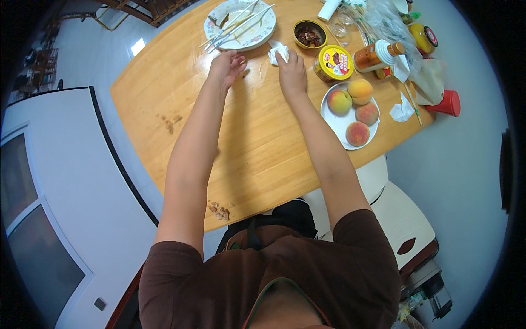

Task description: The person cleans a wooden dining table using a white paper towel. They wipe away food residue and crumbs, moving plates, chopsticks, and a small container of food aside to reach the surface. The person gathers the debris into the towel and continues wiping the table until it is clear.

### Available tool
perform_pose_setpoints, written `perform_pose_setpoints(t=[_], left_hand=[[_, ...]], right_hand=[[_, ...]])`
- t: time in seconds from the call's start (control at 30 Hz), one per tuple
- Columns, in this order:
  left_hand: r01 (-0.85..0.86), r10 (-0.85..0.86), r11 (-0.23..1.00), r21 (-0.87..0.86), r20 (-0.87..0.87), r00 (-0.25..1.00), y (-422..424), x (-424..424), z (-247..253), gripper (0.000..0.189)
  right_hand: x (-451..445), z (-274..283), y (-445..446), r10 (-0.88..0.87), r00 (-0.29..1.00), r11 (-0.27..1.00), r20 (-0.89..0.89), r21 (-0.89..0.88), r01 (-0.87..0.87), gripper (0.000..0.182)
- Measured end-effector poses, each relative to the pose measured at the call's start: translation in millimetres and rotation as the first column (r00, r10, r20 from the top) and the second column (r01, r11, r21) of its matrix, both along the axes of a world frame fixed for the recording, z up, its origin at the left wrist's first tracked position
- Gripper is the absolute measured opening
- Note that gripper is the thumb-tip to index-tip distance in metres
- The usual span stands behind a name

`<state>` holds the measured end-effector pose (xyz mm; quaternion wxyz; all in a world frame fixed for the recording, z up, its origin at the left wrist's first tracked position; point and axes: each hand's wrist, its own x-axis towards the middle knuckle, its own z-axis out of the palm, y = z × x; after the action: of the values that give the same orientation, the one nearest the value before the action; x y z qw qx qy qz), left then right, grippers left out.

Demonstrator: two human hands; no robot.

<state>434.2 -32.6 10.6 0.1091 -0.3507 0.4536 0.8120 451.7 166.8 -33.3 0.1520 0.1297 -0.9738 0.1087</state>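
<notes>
My left hand [228,68] is over the wooden table [263,144], palm turned sideways with fingers curled and apart, just below a floral plate [263,33]. Several chopsticks [238,28] lie across that plate with food scraps. A small dark scrap [245,73] sits on the wood beside the fingers. My right hand [292,70] presses its fingertips on a crumpled white tissue [278,52], right of the plate. Near it are an open tin of dark food [310,35] and a yellow-lidded tub [335,62].
A white plate of peaches [339,127] stands near the right edge. Beyond it are a pump-less orange bottle [372,56], a yellow jar [422,39], a plastic bag [384,20] and a red cup [446,103]. Food scraps [219,211] lie by the near edge, more [169,124] at left.
</notes>
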Motion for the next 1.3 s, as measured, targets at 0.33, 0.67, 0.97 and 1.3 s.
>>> perform_pose_setpoints(t=[0.33, 0.67, 0.97, 1.3], left_hand=[[0.180, -0.264, 0.677, -0.713, -0.007, 0.965, -51, 75, 33, 0.061], [0.393, -0.512, -0.279, -0.876, 0.482, 0.711, -88, 254, 51, 0.087], [0.418, -0.483, -0.224, -0.881, 0.472, 0.737, -89, 263, 56, 0.096], [0.451, -0.320, -0.245, -0.858, 0.511, 0.798, -143, 271, 47, 0.092]], right_hand=[[21, 1, -45, 0.075, 0.989, 0.997, 0.126, -0.020, -0.073, 0.041], [114, -6, -100, 0.384, 0.923, 0.918, 0.036, -0.121, -0.378, 0.036], [17, 2, -135, -0.110, 0.985, 0.988, 0.130, -0.096, 0.123, 0.029], [62, -6, -169, 0.495, 0.860, 0.852, 0.126, -0.265, -0.452, 0.030]])
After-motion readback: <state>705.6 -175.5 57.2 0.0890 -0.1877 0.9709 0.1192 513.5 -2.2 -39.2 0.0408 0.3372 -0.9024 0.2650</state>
